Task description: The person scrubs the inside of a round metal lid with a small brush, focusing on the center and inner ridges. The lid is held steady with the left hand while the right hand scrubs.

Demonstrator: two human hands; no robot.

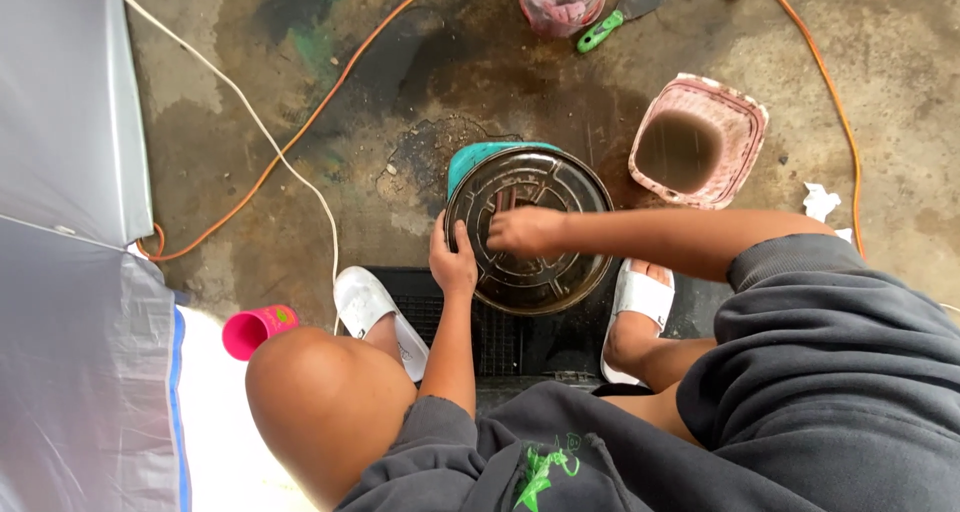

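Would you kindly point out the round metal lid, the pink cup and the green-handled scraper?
round metal lid (545, 272), head view, lower ribbed face.
pink cup (255, 330), head view, side wall.
green-handled scraper (600, 33), head view, handle.

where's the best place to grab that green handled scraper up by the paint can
Best taken by the green handle, coming in from its lower-left end. The scraper lies flat on the concrete floor, handle pointing toward the person and dark blade angled up to the right, close beside the paint can. The handle side is open; the can likely crowds an approach from the upper left.
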